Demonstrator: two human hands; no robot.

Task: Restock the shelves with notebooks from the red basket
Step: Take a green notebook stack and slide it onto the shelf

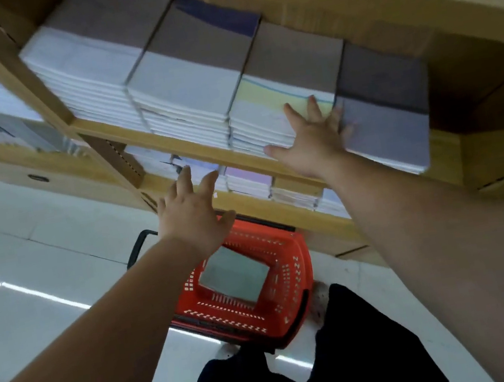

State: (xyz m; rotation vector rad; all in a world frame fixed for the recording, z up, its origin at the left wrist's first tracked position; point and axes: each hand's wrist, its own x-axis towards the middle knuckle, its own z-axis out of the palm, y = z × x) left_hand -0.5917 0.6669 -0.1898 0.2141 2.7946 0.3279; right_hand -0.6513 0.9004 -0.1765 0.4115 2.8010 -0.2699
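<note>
The right hand point(309, 143) is lying flat with its fingers spread and straight, pressing on the front corner of the yellow-striped stack point(273, 102), gripping nothing. I judge it is squaring and steadying that pile so it sits flush. Motion blur is hiding whether the little finger is touching the grey-purple stack point(387, 118) just beside it at three o'clock.

At the right hand's eight o'clock, the left hand point(192, 213) is hovering open, fingers splayed, holding nothing, in front of the wooden shelf board point(192, 147). It is probably waiting to help align the pile or heading down for more stock.

Directly at the left hand's six o'clock, the red basket point(295, 269) is sitting on the floor. A grey notebook point(234, 275) is lying flat inside, waiting to be shelved.
</note>
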